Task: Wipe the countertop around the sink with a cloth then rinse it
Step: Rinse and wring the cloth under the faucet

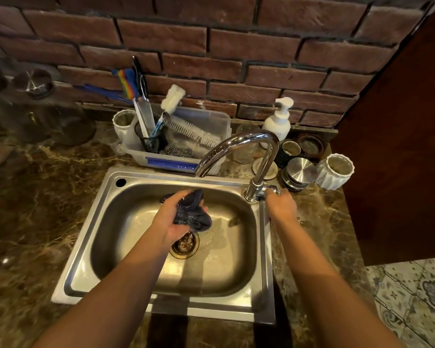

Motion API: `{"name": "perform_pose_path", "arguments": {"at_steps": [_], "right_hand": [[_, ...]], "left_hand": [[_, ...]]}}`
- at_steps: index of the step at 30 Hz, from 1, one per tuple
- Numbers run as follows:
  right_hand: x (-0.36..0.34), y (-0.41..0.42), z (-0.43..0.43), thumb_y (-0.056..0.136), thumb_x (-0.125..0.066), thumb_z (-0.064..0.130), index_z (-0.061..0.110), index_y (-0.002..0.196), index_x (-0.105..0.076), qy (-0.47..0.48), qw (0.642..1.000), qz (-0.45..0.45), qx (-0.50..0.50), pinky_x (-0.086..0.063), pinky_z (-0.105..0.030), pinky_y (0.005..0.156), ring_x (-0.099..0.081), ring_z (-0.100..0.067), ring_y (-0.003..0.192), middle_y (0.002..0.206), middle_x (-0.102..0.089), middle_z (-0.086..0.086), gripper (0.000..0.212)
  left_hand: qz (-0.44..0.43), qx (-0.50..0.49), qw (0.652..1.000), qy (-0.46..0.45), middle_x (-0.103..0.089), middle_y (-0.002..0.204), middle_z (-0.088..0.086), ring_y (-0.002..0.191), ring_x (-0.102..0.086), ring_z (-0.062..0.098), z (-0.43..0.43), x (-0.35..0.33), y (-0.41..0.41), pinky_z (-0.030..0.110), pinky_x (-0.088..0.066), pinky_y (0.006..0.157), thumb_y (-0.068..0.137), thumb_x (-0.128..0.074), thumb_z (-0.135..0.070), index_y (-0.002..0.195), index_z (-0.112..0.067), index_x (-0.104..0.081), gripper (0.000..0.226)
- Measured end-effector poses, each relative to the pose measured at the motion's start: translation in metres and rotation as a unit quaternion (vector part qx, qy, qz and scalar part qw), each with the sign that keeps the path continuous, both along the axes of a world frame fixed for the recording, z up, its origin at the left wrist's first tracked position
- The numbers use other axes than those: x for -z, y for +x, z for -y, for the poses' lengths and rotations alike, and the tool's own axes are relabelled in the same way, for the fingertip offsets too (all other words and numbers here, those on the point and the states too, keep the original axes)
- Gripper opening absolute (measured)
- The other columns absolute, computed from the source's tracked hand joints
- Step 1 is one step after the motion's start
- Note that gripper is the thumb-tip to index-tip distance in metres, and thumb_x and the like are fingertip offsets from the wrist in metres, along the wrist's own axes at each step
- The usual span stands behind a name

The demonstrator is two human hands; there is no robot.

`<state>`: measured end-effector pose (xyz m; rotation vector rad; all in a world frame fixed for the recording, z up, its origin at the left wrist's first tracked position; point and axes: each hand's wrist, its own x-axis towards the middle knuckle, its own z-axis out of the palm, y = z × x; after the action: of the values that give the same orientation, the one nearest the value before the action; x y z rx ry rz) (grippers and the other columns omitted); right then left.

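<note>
Hands work at a kitchen sink (106, 249): the left hand (172, 217) closes around a bunched dark cloth (192, 209) held over the drain (185, 244), beneath the spout, while the right hand (280, 204) grasps the faucet (239, 144) lever. Squeezing and turning the cloth under the flow should rinse it best.

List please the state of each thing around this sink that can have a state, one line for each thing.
Dark blue cloth: bunched, wet, held over the basin.
Left hand: closed around the cloth.
Right hand: on the tap handle.
Curved chrome tap: spout over the cloth; running water cannot be told.
Steel sink: wet, not filled.
Drain strainer: unplugged, holds scraps.
White pump bottle: upright.
</note>
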<state>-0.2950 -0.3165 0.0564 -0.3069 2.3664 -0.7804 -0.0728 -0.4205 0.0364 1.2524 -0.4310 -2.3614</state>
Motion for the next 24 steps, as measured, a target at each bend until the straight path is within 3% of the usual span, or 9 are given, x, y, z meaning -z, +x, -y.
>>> {"name": "perform_pose_path", "arguments": {"at_steps": [3,5,7,9,11,14,17,20,24], "right_hand": [[0.001,0.031,-0.012,0.099,-0.058,0.035,0.008,0.160,-0.006,-0.089,0.994,-0.038,0.046,-0.016,-0.045,0.124,-0.011,-0.033,0.154,0.168,-0.009,-0.014,0.084],[0.002,0.072,-0.018,0.096,-0.062,0.037,0.019,0.160,-0.017,-0.164,0.984,-0.009,0.072,-0.022,-0.048,0.120,-0.019,-0.033,0.152,0.164,-0.021,-0.010,0.080],[-0.003,0.113,-0.014,0.093,-0.063,0.050,0.034,0.156,-0.028,-0.224,0.952,0.202,0.042,-0.035,-0.051,0.115,-0.037,-0.029,0.143,0.157,-0.037,-0.003,0.074],[-0.011,0.137,0.002,0.090,-0.064,0.056,0.033,0.146,-0.048,-0.259,0.863,0.430,0.056,-0.046,-0.051,0.106,-0.053,-0.027,0.130,0.144,-0.056,-0.005,0.062],[-0.020,0.148,0.022,0.090,-0.068,0.048,0.022,0.127,-0.067,-0.288,0.807,0.503,0.109,-0.054,-0.044,0.097,-0.064,-0.026,0.116,0.124,-0.070,-0.011,0.045],[-0.026,0.154,0.041,0.091,-0.070,0.035,0.016,0.105,-0.076,-0.286,0.859,0.418,0.073,-0.055,-0.036,0.080,-0.069,-0.022,0.095,0.101,-0.075,-0.012,0.024],[-0.027,0.150,0.044,0.095,-0.064,0.026,0.016,0.097,-0.073,-0.251,0.915,0.316,-0.002,-0.056,-0.032,0.081,-0.068,-0.019,0.087,0.091,-0.073,-0.008,0.014],[-0.031,0.146,0.046,0.089,-0.069,0.033,0.019,0.099,-0.071,-0.238,0.939,0.235,-0.082,-0.058,-0.042,0.092,-0.069,-0.022,0.096,0.097,-0.074,-0.006,0.017],[-0.043,0.134,0.051,0.086,-0.071,0.039,0.015,0.091,-0.075,-0.185,0.944,0.132,-0.239,-0.057,-0.040,0.083,-0.069,-0.019,0.087,0.087,-0.075,-0.006,0.025]], "left_hand": [[0.027,-0.003,0.999,-0.022,-0.066,0.093,0.021,0.080,-0.068,0.030,-0.006,-0.012,-0.004,0.044,-0.056,0.080,0.090,-0.058,-0.008,0.102,-0.004,-0.061,0.013],[-0.003,-0.031,0.999,-0.034,-0.066,0.101,0.024,0.087,-0.066,0.035,-0.005,-0.016,-0.003,0.047,-0.054,0.084,0.089,-0.052,-0.001,0.108,-0.011,-0.058,0.023],[-0.023,-0.049,0.997,-0.057,-0.066,0.105,0.020,0.090,-0.066,0.033,-0.006,-0.019,-0.003,0.045,-0.053,0.087,0.084,-0.047,0.000,0.118,-0.014,-0.056,0.039],[-0.016,-0.035,0.995,-0.093,-0.069,0.093,0.013,0.081,-0.068,0.026,-0.016,-0.029,-0.006,0.037,-0.053,0.078,0.079,-0.045,-0.004,0.110,-0.011,-0.060,0.035],[0.059,-0.006,0.990,-0.128,-0.062,0.076,0.006,0.067,-0.059,0.017,-0.027,-0.041,-0.009,0.029,-0.046,0.065,0.077,-0.050,-0.016,0.087,-0.012,-0.061,0.015],[0.129,0.054,0.973,-0.185,-0.053,0.076,0.001,0.068,-0.049,0.014,-0.030,-0.052,-0.004,0.030,-0.040,0.065,0.068,-0.053,-0.026,0.080,-0.018,-0.055,0.015],[0.118,0.093,0.968,-0.199,-0.056,0.086,0.011,0.082,-0.055,0.022,-0.026,-0.058,0.007,0.031,-0.043,0.069,0.066,-0.052,-0.003,0.090,-0.018,-0.054,0.028],[0.099,0.205,0.962,-0.152,-0.063,0.104,0.019,0.099,-0.062,0.029,-0.018,-0.065,0.023,0.037,-0.050,0.078,0.079,-0.049,0.008,0.109,-0.008,-0.059,0.035],[0.004,0.254,0.964,-0.073,-0.068,0.112,0.030,0.102,-0.070,0.043,-0.002,-0.071,0.041,0.047,-0.062,0.077,0.086,-0.054,0.019,0.120,0.001,-0.060,0.038]]}}
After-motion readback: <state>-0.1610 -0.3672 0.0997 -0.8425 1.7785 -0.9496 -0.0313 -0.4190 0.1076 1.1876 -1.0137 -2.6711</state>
